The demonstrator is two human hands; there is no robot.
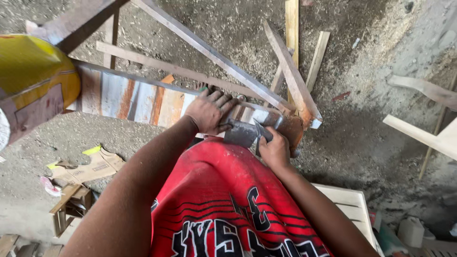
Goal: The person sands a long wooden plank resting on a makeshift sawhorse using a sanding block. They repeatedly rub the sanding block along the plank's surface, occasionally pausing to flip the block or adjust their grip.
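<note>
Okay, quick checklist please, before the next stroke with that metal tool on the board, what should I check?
1. Left hand pressing flat on the painted board: ok.
2. Right hand gripping the metal tool: ok.
3. Left fingers away from the tool's edge: not ok, they touch the tool.
4. Board held steady underneath: cannot tell, support hidden.
5. Loose wooden strips away from the board's end: not ok, they cross it.

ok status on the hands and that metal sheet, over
Left hand pressed flat on the painted metal sheet. Right hand gripping a dark blade tool at the sheet's edge. Wood slats crossing just beyond.
</note>
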